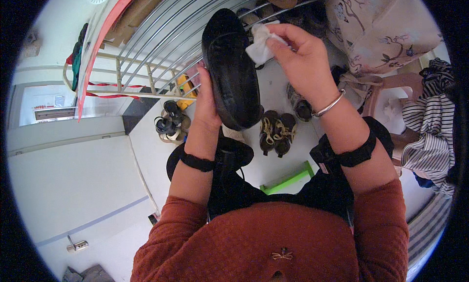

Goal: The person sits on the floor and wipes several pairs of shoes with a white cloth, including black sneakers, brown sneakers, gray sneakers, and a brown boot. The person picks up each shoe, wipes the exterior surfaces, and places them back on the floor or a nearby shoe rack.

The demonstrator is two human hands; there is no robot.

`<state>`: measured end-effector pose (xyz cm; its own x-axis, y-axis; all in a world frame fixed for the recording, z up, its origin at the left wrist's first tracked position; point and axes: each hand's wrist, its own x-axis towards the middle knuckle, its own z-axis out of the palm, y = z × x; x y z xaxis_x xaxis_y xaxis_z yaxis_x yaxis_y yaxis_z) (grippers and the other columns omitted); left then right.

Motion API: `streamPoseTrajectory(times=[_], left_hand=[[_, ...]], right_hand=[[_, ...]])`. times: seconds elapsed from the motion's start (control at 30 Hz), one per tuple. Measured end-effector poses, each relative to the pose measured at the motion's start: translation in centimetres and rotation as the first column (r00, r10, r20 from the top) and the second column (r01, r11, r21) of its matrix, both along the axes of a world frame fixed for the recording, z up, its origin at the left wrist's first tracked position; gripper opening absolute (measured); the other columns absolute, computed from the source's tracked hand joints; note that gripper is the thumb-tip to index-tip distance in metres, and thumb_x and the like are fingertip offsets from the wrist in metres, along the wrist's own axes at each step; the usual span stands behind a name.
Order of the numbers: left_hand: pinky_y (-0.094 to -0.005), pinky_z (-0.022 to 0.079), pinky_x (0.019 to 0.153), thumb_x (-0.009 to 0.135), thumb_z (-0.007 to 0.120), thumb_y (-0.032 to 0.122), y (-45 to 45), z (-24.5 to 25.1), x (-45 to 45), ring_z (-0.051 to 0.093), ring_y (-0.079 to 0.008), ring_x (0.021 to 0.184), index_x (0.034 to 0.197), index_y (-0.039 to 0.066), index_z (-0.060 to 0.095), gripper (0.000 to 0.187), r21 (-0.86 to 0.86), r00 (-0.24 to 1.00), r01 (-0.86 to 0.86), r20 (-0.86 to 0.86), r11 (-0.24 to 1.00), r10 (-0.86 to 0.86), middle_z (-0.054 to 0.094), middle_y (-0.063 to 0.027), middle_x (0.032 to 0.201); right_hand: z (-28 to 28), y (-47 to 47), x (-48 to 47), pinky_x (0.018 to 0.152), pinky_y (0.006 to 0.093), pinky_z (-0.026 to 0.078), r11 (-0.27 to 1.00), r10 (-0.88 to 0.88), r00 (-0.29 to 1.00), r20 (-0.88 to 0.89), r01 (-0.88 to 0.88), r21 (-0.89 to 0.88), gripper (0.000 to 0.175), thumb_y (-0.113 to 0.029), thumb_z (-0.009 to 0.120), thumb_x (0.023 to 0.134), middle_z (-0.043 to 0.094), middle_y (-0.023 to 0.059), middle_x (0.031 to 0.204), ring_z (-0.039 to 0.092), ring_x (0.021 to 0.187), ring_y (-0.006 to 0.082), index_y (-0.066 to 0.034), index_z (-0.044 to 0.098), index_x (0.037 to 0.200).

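Observation:
A black leather shoe [234, 69] is held up in front of me, its toe pointing away. My left hand [208, 99] grips it along the left side, with the thumb showing and the other fingers hidden behind it. Pinched between the thumb and fingers of my right hand [302, 51] is a crumpled white wipe or tissue [262, 47]. The wipe is close by the shoe's right side; whether it touches the leather I cannot tell. Below the shoe, a pair of dark lace-up shoes [276, 132] stands on the floor.
A metal-tube shoe rack [154, 44] rises ahead, holding shoes at its far right. Black sandals [170, 121] lie at the left by a yellow object [186, 88]. A pink plastic stool [397, 84] and striped clothing [427, 135] are on the right. Near my legs is a green frame [289, 179].

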<state>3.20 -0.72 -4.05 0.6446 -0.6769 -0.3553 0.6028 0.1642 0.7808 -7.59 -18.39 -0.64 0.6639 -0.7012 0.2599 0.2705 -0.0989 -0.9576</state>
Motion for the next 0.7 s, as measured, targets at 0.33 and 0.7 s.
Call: streamPoseTrajectory(times=[0.33, 0.7], left_hand=[[-0.0363, 0.054, 0.089, 0.099, 0.043, 0.054, -0.8, 0.5, -0.9, 0.064, -0.0205, 0.103, 0.130, 0.004, 0.053, 0.059, 0.081, 0.989, -0.072, 0.136, 0.994, 0.061, 0.064, -0.0117, 0.118], [-0.0405, 0.054, 0.091, 0.095, 0.045, 0.060, 0.1, 1.1, 0.3, 0.064, -0.0266, 0.107, 0.135, 0.004, 0.047, 0.069, 0.002, 0.992, -0.027, 0.121, 1.000, 0.026, 0.061, -0.0154, 0.124]], right_hand=[[-2.2, 5.9, -1.4, 0.071, 0.0462, 0.054, 0.562, 0.304, 0.866, -0.396, -0.499, -0.660, 0.016, -0.009, 0.063, 0.072, 0.065, 0.0196, 0.082, 0.065, 0.075, 0.0382, -0.0011, 0.064, 0.086], [-0.4, -2.9, -1.2, 0.071, 0.0430, 0.053, 0.804, -0.136, 0.955, -0.264, -0.049, -0.592, 0.014, -0.014, 0.057, 0.080, 0.067, 0.0195, 0.083, 0.065, 0.077, 0.0377, -0.0035, 0.064, 0.087]])
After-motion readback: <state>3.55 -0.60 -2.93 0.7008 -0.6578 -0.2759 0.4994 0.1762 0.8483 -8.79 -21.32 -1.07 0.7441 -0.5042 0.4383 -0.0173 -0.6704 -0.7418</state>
